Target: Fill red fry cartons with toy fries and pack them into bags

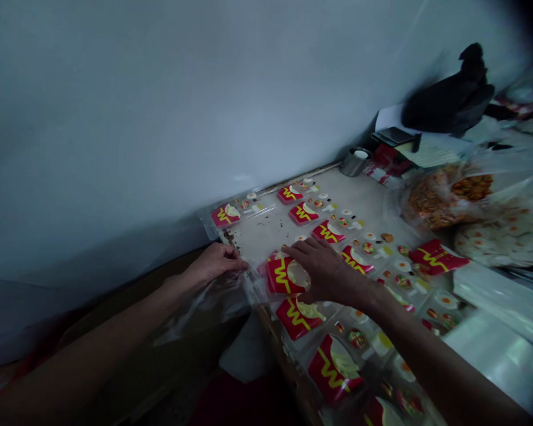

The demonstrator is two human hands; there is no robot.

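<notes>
My left hand (217,263) is closed in a pinch on the edge of a clear plastic bag (217,299) that hangs over the table's left edge. My right hand (326,269) grips a clear plastic tray holding a red toy french-fry carton (284,273) with a yellow zigzag, its fingers and thumb spread across the top. The tray's far end is hidden under this hand. Nearer me lie similar packs with a red carton (299,316) and another red carton (335,370). Each pack also holds small toy foods, such as a fried egg (403,367).
Several more packs, one with a red carton (225,214), lie in rows over the table (266,228). A loose red carton (437,257), bags of small orange pieces (442,192), a metal cup (354,163) and a black bag (450,100) are to the right. A wall (182,106) borders the back.
</notes>
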